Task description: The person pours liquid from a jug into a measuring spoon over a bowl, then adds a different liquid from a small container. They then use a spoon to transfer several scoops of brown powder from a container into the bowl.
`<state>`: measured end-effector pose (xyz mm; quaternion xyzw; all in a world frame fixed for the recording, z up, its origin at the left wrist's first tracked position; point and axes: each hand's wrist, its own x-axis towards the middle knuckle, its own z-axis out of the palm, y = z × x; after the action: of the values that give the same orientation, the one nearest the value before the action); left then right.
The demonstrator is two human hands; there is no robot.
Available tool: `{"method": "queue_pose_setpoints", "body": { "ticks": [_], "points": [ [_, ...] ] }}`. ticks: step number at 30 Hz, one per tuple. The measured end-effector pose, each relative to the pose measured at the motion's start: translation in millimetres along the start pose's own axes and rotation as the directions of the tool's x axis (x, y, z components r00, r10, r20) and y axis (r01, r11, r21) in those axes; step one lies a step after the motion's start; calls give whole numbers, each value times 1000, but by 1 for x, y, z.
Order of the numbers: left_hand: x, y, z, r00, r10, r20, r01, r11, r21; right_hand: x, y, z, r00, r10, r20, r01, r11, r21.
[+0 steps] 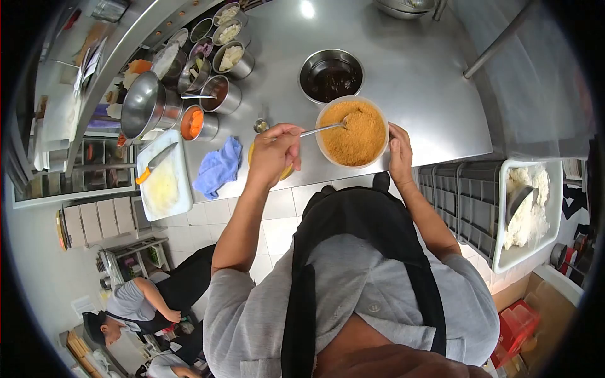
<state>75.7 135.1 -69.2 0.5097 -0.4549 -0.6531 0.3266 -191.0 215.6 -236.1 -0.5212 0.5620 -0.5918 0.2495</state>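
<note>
My left hand (pixel 274 154) is closed around the handle of a metal spoon (pixel 322 128). The spoon's bowl rests in orange-brown powder or crumbs inside a round plastic tub (pixel 335 162). My right hand (pixel 400 154) grips the tub's right side, fingers along its wall. Just behind the tub stands a steel bowl (pixel 304 88) of dark liquid. A yellow round edge (pixel 287 173) shows partly under my left hand; the hand hides most of it. Near that hand lies a small metal measuring spoon (pixel 261 126).
Left on the steel counter are a blue cloth (pixel 218 168), a cutting board (pixel 179 200) with an orange-handled knife (pixel 157 162), and several ingredient containers (pixel 232 60). A white bin (pixel 553 214) of pale contents sits right on grey crates (pixel 466 195). Co-workers (pixel 148 302) stand lower left.
</note>
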Motion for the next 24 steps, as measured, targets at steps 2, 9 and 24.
{"method": "queue_pose_setpoints", "body": {
  "ticks": [2,9,24],
  "points": [
    [-1,14,-6,999,-32,13,32,999,-39,-1,0,-1,1000,2,5,-2,1000,5],
    [23,48,-18,998,57,8,-55,984,-172,1,2,1,998,-64,13,65,995,-79],
    [-27,42,8,795,584,163,-510,498,701,0,1,-4,984,-116,133,126,989,-71]
  ]
}}
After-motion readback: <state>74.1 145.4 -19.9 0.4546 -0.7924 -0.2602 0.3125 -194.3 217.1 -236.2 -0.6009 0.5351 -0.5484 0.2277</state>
